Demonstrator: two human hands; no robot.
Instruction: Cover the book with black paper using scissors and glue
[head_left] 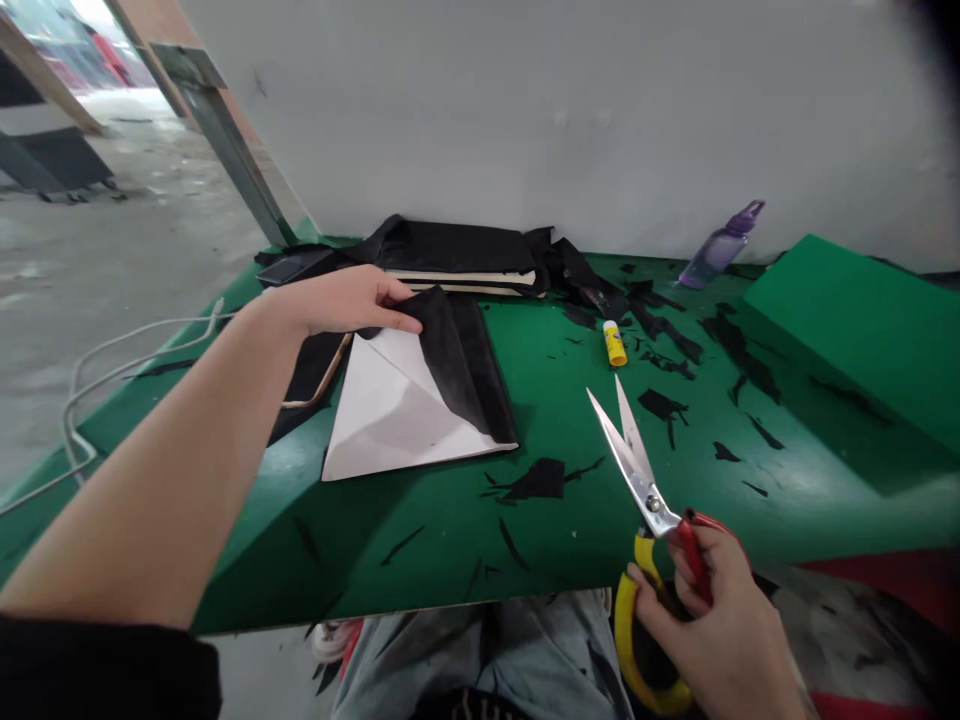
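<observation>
right hand (720, 610) gripping scissors (637, 470) (blades apart)

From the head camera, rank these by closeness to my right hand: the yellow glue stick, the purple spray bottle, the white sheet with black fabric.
Measured from the right hand, which holds the scissors:
1. Yellow glue stick, straight ahead at mid-table.
2. White sheet with black fabric, to the left, under the left hand.
3. Purple spray bottle, against the far wall.

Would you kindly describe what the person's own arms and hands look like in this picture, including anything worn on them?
Both hands are bare, with no gloves, rings or watch visible. The left hand leads to a bare forearm, with a black sleeve at the upper arm. The right hand shows only to the wrist, unsleeved.
</observation>
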